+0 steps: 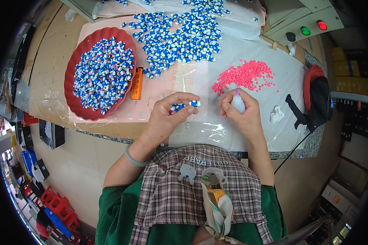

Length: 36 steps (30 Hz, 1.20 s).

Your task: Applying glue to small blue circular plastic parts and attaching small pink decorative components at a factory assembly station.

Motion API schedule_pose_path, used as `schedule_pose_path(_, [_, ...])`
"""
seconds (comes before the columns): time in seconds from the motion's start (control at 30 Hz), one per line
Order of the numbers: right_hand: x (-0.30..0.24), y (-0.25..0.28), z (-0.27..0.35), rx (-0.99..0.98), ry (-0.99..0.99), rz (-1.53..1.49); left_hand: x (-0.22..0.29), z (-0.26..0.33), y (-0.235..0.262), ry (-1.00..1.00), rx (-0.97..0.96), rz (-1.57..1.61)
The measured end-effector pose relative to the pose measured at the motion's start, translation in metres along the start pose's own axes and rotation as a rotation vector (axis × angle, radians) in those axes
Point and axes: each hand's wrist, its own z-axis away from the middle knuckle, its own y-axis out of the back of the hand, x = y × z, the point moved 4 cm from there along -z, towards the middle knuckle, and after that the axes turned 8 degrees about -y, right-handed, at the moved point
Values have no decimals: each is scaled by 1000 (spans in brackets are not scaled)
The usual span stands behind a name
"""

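Note:
My left hand (164, 115) is closed on several small blue-and-white figurines. One figurine (194, 103) sticks out, pinched between thumb and fingertips; the others rest against the palm, partly hidden by the fingers. In my right hand (249, 115) is a small translucent white squeeze bottle (238, 105) with a purple tip. Its thumb and forefinger are pinched together to the left of the bottle; a tiny pink bit seems to show there, too small to be sure. Just beyond this hand lies a scatter of small pink pieces (249, 75) on the white sheet.
A scalloped red tray (69, 77) at left is heaped with figurines, some showing pink. More figurines (180, 38) spread across the back. An orange cylinder (137, 83) lies beside the tray. At right are crumpled white tissue (277, 114), a black cloth item (319, 102) and lit buttons (305, 30).

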Motion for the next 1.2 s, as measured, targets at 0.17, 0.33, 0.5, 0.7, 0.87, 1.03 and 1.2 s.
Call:
schedule_pose_path(0.17, [-1, -5, 9, -61, -32, -169, -4, -1, -11, -27, -88, -42])
schedule_pose_path(0.33, [0, -12, 17, -48, -46, -115, -4, -2, -20, -81, -140, -134])
schedule_pose_path(0.5, [-1, -16, 18, -86, 26, 85, 7, -3, -24, -253, -116, -253])
schedule_pose_path(0.7, [2, -16, 18, -32, -43, 44, 12, -2, -25, -270, -186, -376])
schedule_pose_path(0.87, [5, -17, 16, -18, -14, 164, 12, -1, -26, -339, -181, -430])
schedule_pose_path(1.03, [4, -18, 17, 44, 64, 302, 12, 1, -31, -378, -160, -476])
schedule_pose_path(1.2, [-13, -20, 22, 154, 307, 501, 11, -2, -33, -383, -156, -347])
